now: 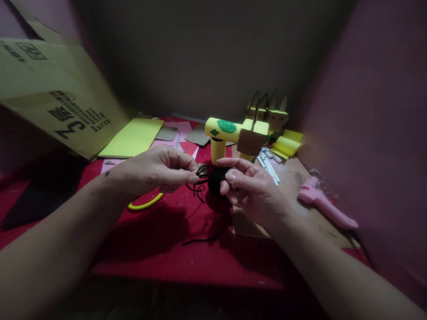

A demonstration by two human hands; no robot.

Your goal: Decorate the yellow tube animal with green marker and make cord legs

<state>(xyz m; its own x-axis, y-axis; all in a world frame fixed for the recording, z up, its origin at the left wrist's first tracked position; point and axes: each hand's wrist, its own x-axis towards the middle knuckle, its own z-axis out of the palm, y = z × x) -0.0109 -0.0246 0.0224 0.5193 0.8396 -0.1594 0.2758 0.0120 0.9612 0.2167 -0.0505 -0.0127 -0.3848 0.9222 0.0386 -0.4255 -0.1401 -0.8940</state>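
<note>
Black yarn strands (200, 186) are pinched between the thumb and fingers of my left hand (163, 171). My right hand (250, 182) grips a dark ball of black yarn (216, 182) from its right side. Loose ends dangle between the two hands, and one strand trails down over the red cloth. Behind my hands stands a yellow paper tube figure (223, 129) with green patches and a brown cardboard block at its right end. A yellow ring (147, 203), partly hidden by my left hand, lies on the cloth.
A big cardboard box (63, 98) leans at the left beside yellow paper (133, 138). At right are white markers (268, 164) and a pink glue gun (327, 202) on a cardboard sheet (250, 224). A red cloth (187, 262) covers the table; walls close in behind.
</note>
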